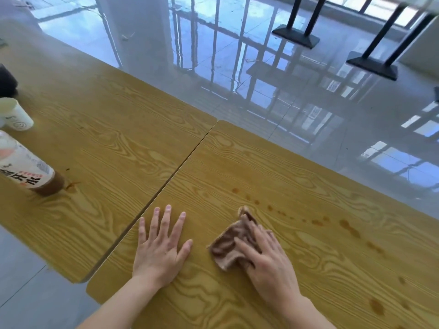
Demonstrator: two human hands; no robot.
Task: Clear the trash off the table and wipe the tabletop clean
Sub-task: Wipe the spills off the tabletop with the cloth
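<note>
The right hand (266,257) presses flat on the brown cloth (231,243) on the table (237,162). The left hand (161,250) lies flat, holding nothing, just left of the cloth. Brown drips (346,225) wait right of the cloth — push slowly over each.

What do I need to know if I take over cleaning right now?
Left hand: flat on the table, holding nothing.
Right hand: pressing the cloth onto the table.
Brown spots trail off to the right of the cloth; a stain sits by the bottle.
Bottle and cup stand at the far left, not cleared.
Done: nothing that shows.
Left: wipe the spots and stain, bin bottle and cup.
</note>
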